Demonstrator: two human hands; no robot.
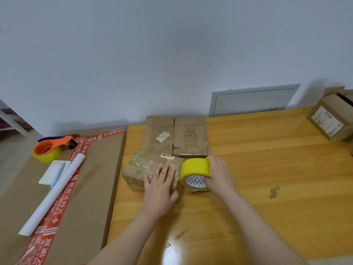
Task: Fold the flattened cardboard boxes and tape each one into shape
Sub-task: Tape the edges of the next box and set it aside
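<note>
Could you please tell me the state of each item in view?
small cardboard box: folded up, clear tape on top, left hand pressing it
yellow tape roll: gripped by right hand at that box's right end
flattened cardboard box: lying flat, unfolded
tape dispenser: idle on large carton
wall hatch: shut

Folded box, tape roll and flattened cardboard

A small worn brown cardboard box (140,169), folded into shape and glossy with clear tape on top, sits near the left edge of the orange wooden table (267,169). A yellow roll of packing tape (194,168) stands on edge against its right end. A creased flattened brown cardboard box (177,134) lies flat just beyond.
</note>
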